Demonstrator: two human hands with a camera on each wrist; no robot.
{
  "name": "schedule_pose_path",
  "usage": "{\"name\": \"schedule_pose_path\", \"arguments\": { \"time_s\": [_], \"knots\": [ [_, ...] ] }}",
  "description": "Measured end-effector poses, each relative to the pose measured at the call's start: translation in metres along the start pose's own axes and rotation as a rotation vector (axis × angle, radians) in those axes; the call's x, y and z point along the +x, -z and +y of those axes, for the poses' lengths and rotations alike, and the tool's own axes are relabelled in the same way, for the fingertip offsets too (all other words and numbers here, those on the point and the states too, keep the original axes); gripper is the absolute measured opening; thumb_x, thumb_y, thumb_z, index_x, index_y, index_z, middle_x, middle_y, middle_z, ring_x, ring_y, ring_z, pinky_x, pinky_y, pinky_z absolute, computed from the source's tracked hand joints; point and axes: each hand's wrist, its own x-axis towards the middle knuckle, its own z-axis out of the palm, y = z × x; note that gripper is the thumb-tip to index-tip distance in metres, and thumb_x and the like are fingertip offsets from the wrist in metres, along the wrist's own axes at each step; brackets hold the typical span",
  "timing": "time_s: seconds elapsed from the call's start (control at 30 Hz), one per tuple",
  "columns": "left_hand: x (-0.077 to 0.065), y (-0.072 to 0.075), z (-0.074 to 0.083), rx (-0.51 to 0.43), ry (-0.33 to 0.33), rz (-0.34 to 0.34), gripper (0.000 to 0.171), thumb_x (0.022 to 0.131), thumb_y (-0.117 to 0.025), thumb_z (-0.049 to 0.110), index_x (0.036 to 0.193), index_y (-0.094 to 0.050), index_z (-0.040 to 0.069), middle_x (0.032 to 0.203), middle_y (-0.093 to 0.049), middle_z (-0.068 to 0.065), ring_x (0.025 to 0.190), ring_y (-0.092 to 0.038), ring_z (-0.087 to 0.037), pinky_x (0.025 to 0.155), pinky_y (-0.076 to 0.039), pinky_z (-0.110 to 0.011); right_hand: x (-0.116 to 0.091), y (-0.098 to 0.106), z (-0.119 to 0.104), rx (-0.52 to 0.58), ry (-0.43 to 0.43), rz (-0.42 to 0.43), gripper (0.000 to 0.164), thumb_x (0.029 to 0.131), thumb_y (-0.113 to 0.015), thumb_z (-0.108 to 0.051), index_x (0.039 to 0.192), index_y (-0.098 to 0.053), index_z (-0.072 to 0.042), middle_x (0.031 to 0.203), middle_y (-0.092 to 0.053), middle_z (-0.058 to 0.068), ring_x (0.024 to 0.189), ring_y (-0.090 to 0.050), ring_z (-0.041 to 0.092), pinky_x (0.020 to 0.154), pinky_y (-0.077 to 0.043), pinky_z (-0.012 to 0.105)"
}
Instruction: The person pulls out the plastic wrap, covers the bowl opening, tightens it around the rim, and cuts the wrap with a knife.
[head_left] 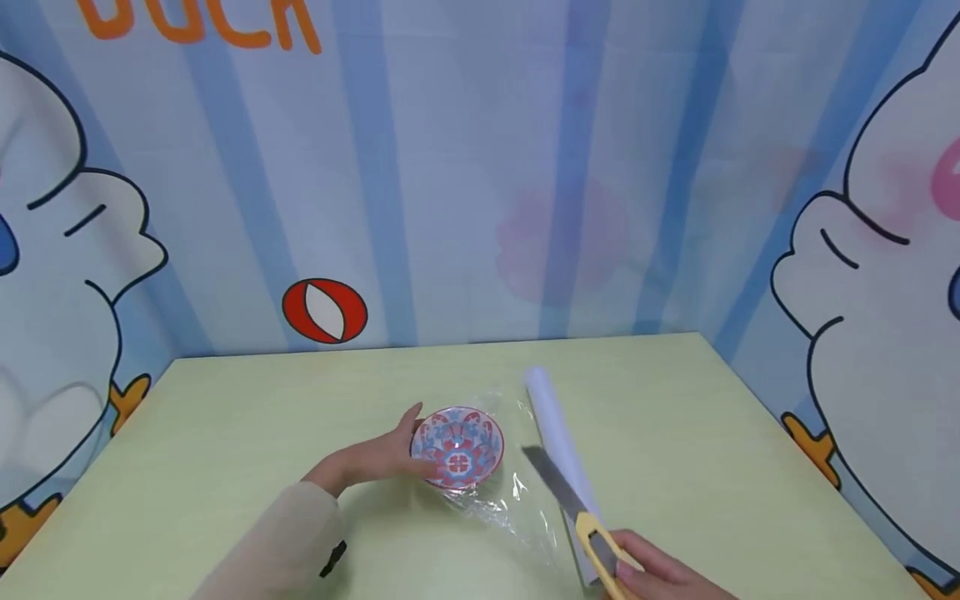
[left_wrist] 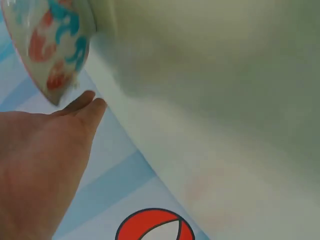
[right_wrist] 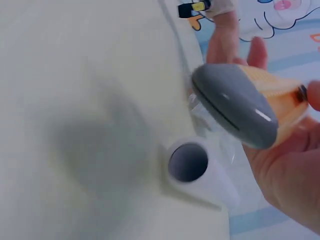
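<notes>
A patterned bowl (head_left: 459, 450) in red, blue and white sits over clear plastic film (head_left: 517, 508), its mouth facing up toward the head camera. My left hand (head_left: 390, 454) grips its left side, with one digit lying over the front rim. In the left wrist view, the bowl's outer wall (left_wrist: 55, 45) shows beyond the hand (left_wrist: 55, 145). Near the front right, my right hand (head_left: 660, 571) holds a utility knife (head_left: 592, 533) by its yellow handle, blade pointing away to the upper left. The grey butt of the knife (right_wrist: 235, 102) faces the right wrist camera.
A white roll (head_left: 558, 437) lies lengthwise just right of the film, beneath the knife in the head view; its hollow end (right_wrist: 187, 162) shows in the right wrist view. The pale yellow table (head_left: 262, 417) meets a printed striped backdrop (head_left: 465, 167) at the back and sides.
</notes>
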Motion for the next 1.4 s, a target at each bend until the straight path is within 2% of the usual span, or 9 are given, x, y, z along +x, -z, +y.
{"name": "schedule_pose_path", "arguments": {
  "time_s": [0.07, 0.13, 0.27, 0.4, 0.53, 0.7, 0.83, 1.1, 1.4],
  "knots": [
    [0.0, -0.01, -0.004, -0.018, -0.017, 0.015, 0.118, 0.071, -0.076, 0.042, 0.147, 0.008, 0.012, 0.15, -0.02, -0.011, 0.135, -0.024, -0.031, 0.105, -0.03, -0.056, 0.004, -0.008, -0.016, 0.058, -0.046, 0.063, 0.044, 0.097, -0.043, -0.034, 0.137, -0.029, -0.023, 0.093, -0.059, 0.0, 0.076, -0.056, 0.009, 0.067, -0.046, 0.018],
    [0.001, -0.019, -0.007, -0.035, -0.032, 0.037, 0.123, 0.067, -0.079, 0.042, 0.147, 0.01, 0.012, 0.15, -0.018, -0.012, 0.136, -0.023, -0.032, 0.106, -0.029, -0.056, 0.01, -0.015, -0.027, 0.032, -0.035, 0.162, 0.052, 0.095, -0.045, -0.04, 0.139, -0.022, -0.022, 0.091, -0.057, 0.001, 0.074, -0.053, 0.01, 0.068, -0.046, 0.02],
    [0.007, -0.031, -0.012, -0.048, -0.062, 0.081, 0.128, 0.063, -0.081, 0.044, 0.147, 0.01, 0.012, 0.151, -0.017, -0.013, 0.137, -0.022, -0.033, 0.107, -0.026, -0.057, 0.024, -0.021, -0.043, -0.122, 0.001, 0.34, 0.063, 0.092, -0.041, -0.054, 0.135, -0.023, -0.012, 0.08, -0.05, -0.001, 0.067, -0.05, 0.012, 0.067, -0.046, 0.024],
    [0.008, -0.036, -0.014, -0.053, -0.106, 0.095, 0.125, 0.064, -0.081, 0.043, 0.146, 0.007, 0.009, 0.149, -0.02, -0.012, 0.136, -0.025, -0.031, 0.108, -0.026, -0.055, 0.036, -0.024, -0.05, -0.231, 0.048, 0.409, 0.063, 0.091, -0.031, -0.061, 0.121, -0.039, -0.006, 0.07, -0.048, -0.003, 0.059, -0.047, 0.011, 0.061, -0.046, 0.025],
    [0.006, -0.035, -0.014, -0.055, -0.133, 0.089, 0.119, 0.065, -0.081, 0.042, 0.146, 0.001, 0.01, 0.147, -0.024, -0.011, 0.134, -0.028, -0.028, 0.108, -0.028, -0.054, 0.052, -0.027, -0.054, -0.225, 0.064, 0.514, 0.065, 0.085, -0.033, -0.07, 0.101, -0.048, -0.009, 0.063, -0.047, -0.004, 0.054, -0.046, 0.011, 0.057, -0.045, 0.025],
    [0.003, -0.03, -0.012, -0.041, -0.095, 0.065, 0.117, 0.066, -0.079, 0.045, 0.145, 0.001, 0.013, 0.148, -0.021, -0.009, 0.135, -0.025, -0.027, 0.107, -0.029, -0.054, 0.074, -0.031, -0.056, -0.161, 0.096, 0.684, 0.068, 0.077, -0.036, -0.078, 0.079, -0.048, -0.012, 0.055, -0.042, -0.004, 0.047, -0.042, 0.012, 0.053, -0.043, 0.024],
    [0.002, -0.026, -0.011, -0.018, -0.049, 0.038, 0.121, 0.065, -0.078, 0.049, 0.146, 0.005, 0.014, 0.15, -0.015, -0.01, 0.137, -0.022, -0.029, 0.107, -0.028, -0.056, 0.088, -0.035, -0.052, -0.107, 0.162, 0.723, 0.065, 0.079, -0.038, -0.075, 0.071, -0.046, -0.012, 0.052, -0.039, -0.003, 0.043, -0.038, 0.011, 0.048, -0.038, 0.023],
    [0.002, -0.021, -0.011, 0.026, -0.03, 0.017, 0.121, 0.066, -0.078, 0.048, 0.146, 0.006, 0.011, 0.15, -0.014, -0.012, 0.136, -0.022, -0.03, 0.108, -0.027, -0.055, 0.106, -0.041, -0.047, -0.027, 0.251, 0.695, 0.061, 0.083, -0.039, -0.07, 0.066, -0.047, -0.011, 0.05, -0.04, -0.003, 0.043, -0.037, 0.01, 0.045, -0.036, 0.021],
    [0.001, -0.021, -0.01, 0.03, -0.026, 0.011, 0.121, 0.066, -0.077, 0.049, 0.146, 0.006, 0.012, 0.151, -0.012, -0.011, 0.136, -0.021, -0.03, 0.108, -0.028, -0.055, 0.113, -0.039, -0.041, -0.076, 0.281, 0.86, 0.06, 0.081, -0.042, -0.071, 0.066, -0.047, -0.013, 0.052, -0.044, -0.004, 0.046, -0.04, 0.011, 0.046, -0.038, 0.021]
  ]
}}
